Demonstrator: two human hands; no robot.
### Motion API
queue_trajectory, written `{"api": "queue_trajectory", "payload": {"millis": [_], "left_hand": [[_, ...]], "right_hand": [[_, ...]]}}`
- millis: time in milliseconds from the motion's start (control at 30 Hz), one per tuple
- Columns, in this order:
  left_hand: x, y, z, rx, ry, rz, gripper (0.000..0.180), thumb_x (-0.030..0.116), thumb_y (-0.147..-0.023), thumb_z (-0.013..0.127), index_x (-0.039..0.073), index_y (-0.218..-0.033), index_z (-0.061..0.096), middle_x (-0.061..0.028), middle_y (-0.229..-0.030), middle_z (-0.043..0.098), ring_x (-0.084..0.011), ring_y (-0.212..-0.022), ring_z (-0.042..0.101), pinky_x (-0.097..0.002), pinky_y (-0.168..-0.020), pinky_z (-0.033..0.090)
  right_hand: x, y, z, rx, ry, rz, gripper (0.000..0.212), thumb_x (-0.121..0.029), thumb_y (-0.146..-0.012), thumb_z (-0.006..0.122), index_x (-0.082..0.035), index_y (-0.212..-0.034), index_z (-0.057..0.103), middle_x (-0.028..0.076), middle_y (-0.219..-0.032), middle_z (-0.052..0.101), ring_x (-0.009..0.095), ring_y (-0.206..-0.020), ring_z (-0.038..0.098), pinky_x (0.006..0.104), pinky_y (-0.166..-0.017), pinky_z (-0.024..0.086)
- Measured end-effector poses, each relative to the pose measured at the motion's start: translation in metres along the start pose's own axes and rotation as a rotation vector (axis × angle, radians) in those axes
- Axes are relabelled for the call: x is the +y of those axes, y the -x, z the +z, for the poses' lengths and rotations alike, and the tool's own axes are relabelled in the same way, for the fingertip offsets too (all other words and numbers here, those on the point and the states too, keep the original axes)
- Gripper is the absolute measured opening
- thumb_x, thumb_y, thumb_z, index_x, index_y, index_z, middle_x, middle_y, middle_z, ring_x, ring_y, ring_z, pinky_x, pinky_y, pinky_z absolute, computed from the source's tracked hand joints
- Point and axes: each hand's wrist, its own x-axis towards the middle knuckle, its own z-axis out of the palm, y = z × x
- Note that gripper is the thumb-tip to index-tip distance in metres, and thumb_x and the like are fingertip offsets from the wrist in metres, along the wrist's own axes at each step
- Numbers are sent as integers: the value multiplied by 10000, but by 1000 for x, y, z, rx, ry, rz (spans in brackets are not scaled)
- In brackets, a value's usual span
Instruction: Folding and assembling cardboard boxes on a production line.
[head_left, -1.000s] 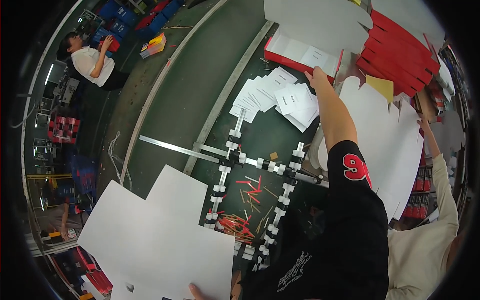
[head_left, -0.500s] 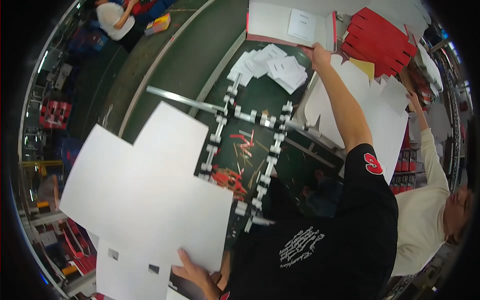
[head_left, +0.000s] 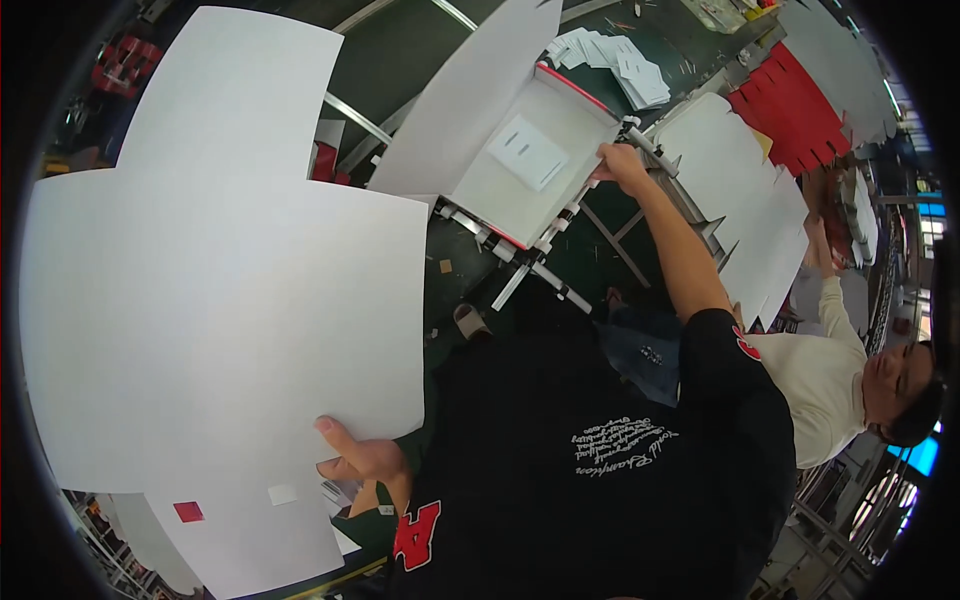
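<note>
A large white die-cut cardboard sheet point(head_left: 230, 310) fills the left side. My left hand point(head_left: 365, 462) is closed on its near edge, with the thumb lying on top. Two small cut-outs show in the sheet's near flap, one reddish. My right hand point(head_left: 622, 168) grips the right wall of an open box point(head_left: 478, 192), white inside with red edges. Inside the box lies a white booklet point(head_left: 528, 152) with printing on it. The box's tall white lid point(head_left: 470, 95) stands up on its left side, and the box rests over the roller rails point(head_left: 520, 275).
Beyond the box, white booklets point(head_left: 635, 75) lie fanned out on a green surface. White cardboard blanks point(head_left: 720, 175) and slotted red pieces point(head_left: 790, 110) cover the table at right. A co-worker in a cream top point(head_left: 800, 370) reaches across there.
The box has come nearer with my right hand, from the table's far side onto the roller rails. My view has shifted, and the white sheet in my left hand appears larger and higher.
</note>
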Motion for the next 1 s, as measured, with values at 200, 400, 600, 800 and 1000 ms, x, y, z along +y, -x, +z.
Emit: {"api": "queue_trajectory", "payload": {"millis": [200, 400, 600, 800, 1000], "left_hand": [[5, 1, -11, 93, -66, 35, 335, 164, -877, 538, -128, -1038, 516, -205, -981, 592, -234, -778, 603, -325, -646, 503], [2, -3, -5, 84, -148, 133, 339, 148, -874, 518, -112, -1091, 508, -215, -1046, 571, -255, -854, 599, -357, -696, 526], [11, -6, 12, 96, -198, 156, 352, 185, -903, 500, -122, -1074, 508, -220, -1030, 576, -241, -811, 603, -338, -623, 497], [6, -5, 17, 78, -210, 243, 367, 230, -910, 515, -130, -960, 567, -187, -932, 623, -213, -757, 619, -321, -652, 524], [10, -1, 55, 88, -258, 359, 428, 276, -931, 468, -140, -920, 568, -195, -897, 625, -208, -738, 608, -340, -656, 512]], "right_hand": [[20, -3, 36, 428, 879, -253, 347, -192, -736, 631, 94, -906, 532, 267, -936, 569, 371, -847, 602, 422, -764, 501], [28, -11, 109, -28, 967, -707, 635, -322, -677, 755, 60, -1083, 453, 252, -1053, 480, 375, -1006, 500, 407, -854, 453], [65, 8, 166, -215, 1054, -255, 874, -386, -540, 825, 92, -1134, 397, 247, -1138, 461, 385, -1104, 457, 394, -895, 469], [64, 7, 166, -119, 1143, -212, 829, -363, -530, 828, 23, -1140, 420, 222, -1151, 479, 372, -1096, 491, 432, -866, 479], [77, -11, 154, -171, 1036, -310, 596, -346, -642, 729, -36, -1121, 555, 154, -1011, 644, 330, -914, 614, 373, -818, 496]]}}
